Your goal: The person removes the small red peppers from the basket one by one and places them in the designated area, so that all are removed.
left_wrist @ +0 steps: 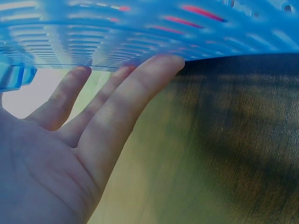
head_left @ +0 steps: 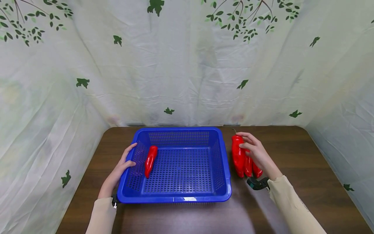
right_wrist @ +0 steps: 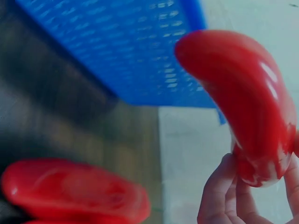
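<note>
We see a glossy red pepper in the person's right hand, just to the right of a blue basket and outside it. The right hand is grasping it near the stem end, and in the right wrist view we find fingers and thumb on either side of that end, with the tapered tip aimed toward the basket. A thin stem shows at its far end in the head view. Close by, partly behind the hand, we make out two more peppers lying side by side on the table. The blue basket, a slotted rectangular one, stands upright near the table's middle, and inside it, by its left wall, we see a single pepper lying lengthwise. The left hand is at the basket's left side; it is not clenched, its fingers stretched out against the outer wall. We note pale sleeves and a dark wrist device on the right wrist. All of this is over a brown wood-grain table, with a whitish curtain printed with green leaves beyond.
</note>
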`<state>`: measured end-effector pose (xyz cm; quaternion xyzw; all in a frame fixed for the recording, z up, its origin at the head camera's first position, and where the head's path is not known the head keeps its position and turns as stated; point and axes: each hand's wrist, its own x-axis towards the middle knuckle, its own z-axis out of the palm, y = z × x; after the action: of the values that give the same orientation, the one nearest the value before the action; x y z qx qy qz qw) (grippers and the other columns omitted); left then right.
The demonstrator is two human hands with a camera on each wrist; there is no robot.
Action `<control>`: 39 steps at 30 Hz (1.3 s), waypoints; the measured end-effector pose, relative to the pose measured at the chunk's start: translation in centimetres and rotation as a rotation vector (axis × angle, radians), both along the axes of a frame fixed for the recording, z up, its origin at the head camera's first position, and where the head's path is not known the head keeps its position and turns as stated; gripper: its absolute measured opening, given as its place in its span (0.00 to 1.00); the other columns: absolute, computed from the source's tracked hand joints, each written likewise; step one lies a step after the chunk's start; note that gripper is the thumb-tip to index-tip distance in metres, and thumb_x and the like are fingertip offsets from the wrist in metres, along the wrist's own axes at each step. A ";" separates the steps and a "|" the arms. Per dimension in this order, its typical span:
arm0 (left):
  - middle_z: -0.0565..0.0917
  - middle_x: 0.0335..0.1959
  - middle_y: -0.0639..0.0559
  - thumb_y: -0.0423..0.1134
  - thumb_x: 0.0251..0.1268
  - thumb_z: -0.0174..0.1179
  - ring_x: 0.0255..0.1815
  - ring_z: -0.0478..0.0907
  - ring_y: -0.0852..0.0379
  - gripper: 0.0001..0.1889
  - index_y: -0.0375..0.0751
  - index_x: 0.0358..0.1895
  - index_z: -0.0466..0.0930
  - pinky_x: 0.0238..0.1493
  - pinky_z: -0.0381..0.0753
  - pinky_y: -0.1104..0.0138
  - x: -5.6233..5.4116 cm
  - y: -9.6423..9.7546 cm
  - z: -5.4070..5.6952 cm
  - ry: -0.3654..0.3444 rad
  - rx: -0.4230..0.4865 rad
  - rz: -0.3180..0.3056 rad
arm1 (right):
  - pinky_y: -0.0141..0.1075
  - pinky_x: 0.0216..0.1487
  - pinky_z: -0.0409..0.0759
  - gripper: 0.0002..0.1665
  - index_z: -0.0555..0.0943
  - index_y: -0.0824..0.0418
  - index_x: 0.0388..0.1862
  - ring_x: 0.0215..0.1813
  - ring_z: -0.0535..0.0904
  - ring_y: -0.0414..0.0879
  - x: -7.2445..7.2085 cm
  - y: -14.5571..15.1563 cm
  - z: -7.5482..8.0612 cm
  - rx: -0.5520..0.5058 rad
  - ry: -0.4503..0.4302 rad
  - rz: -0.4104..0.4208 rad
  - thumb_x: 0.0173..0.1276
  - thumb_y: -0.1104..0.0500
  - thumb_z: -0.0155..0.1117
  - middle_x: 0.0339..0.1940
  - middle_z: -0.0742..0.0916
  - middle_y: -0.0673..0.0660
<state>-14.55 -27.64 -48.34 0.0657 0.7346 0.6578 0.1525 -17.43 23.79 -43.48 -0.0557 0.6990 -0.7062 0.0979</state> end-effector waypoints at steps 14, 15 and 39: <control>0.37 0.74 0.38 0.35 0.66 0.43 0.68 0.47 0.27 0.37 0.61 0.76 0.40 0.52 0.68 0.36 0.1 0.0 -0.1 -0.003 -0.006 0.006 | 0.38 0.49 0.78 0.24 0.67 0.55 0.66 0.53 0.73 0.46 0.9 3.2 -1.9 -0.007 -0.002 -0.066 0.71 0.63 0.50 0.56 0.75 0.51; 0.37 0.74 0.38 0.35 0.66 0.43 0.68 0.47 0.27 0.37 0.61 0.76 0.40 0.52 0.68 0.36 0.1 0.0 -0.1 -0.003 -0.007 0.005 | 0.37 0.49 0.78 0.24 0.68 0.55 0.66 0.53 0.73 0.46 0.9 3.4 -1.9 -0.004 -0.002 -0.071 0.71 0.63 0.50 0.56 0.75 0.50; 0.36 0.74 0.40 0.34 0.66 0.42 0.69 0.46 0.28 0.37 0.61 0.76 0.40 0.54 0.66 0.35 -0.1 0.1 0.0 0.003 -0.007 -0.002 | 0.30 0.41 0.79 0.21 0.72 0.56 0.62 0.44 0.78 0.40 1.0 7.5 -3.3 -0.080 0.101 -0.148 0.73 0.67 0.46 0.49 0.80 0.48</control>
<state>-14.67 -27.55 -48.35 0.0669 0.7370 0.6551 0.1523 -16.42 31.26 -46.81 -0.0435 0.6766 -0.7350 0.0078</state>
